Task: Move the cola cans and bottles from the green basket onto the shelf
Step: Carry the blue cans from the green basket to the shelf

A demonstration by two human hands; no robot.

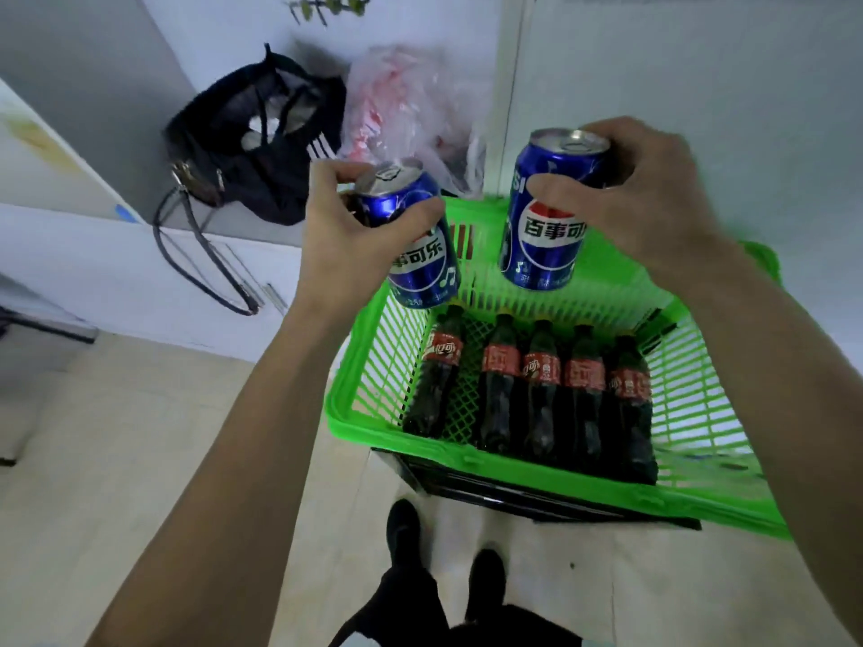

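Note:
My left hand (345, 226) grips a blue cola can (420, 259) by its upper part, tilted, above the left rim of the green basket (490, 464). My right hand (649, 198) grips a second blue cola can (544, 235), held upright over the basket's far side. Several dark cola bottles with red labels (541, 389) lie side by side on the basket's floor. No shelf is recognisable in this view.
The basket rests on a black crate (513, 492) above a pale tiled floor. A black bag with a strap (252, 165) and a clear plastic bag (411, 109) sit on a white ledge at the back left. My dark shoes (443, 558) stand below the basket.

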